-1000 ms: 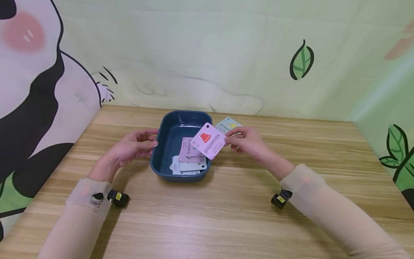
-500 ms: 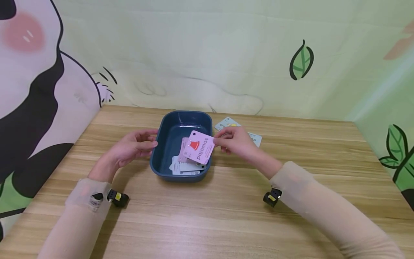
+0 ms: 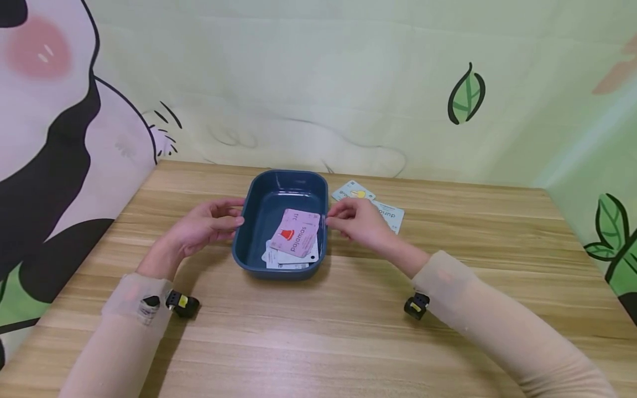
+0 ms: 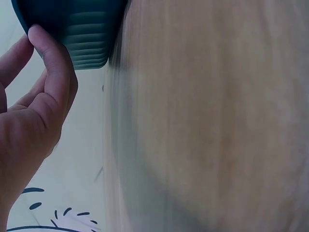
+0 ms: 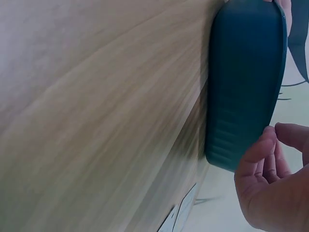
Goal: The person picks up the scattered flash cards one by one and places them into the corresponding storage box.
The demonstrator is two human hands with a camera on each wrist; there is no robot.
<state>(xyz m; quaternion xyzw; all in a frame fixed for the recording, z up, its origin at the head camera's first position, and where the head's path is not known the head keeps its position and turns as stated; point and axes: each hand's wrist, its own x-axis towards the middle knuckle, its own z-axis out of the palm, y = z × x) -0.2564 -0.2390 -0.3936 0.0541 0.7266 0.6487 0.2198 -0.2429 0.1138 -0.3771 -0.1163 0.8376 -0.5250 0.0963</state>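
A dark blue plastic bin (image 3: 313, 271) stands on the table. My left hand (image 3: 201, 226) holds its left rim between thumb and fingers, also seen in the left wrist view, where the thumb tip sits on the rim. On the opposite side, my right hand (image 3: 360, 221) pinches the right rim with thumb and fingertips; no card is in it. Inside the bin, a pink "pajamas" card (image 3: 291, 237) lies over another pink card (image 3: 306, 216), mostly covered. Beneath them are white cards (image 3: 278, 265) near the front wall.
Behind my right hand, a pale blue card with a yellow fruit (image 3: 354, 190) and a "durian" card (image 3: 393, 215) lie on the wooden table (image 3: 298, 337). A wall cloth (image 3: 318, 83) with a panda and leaves rises at the table's back edge.
My right hand has let go of the pajamas card, which dropped into the bin onto the other cards. The hand moved left to the rim. My left hand stays at the bin.
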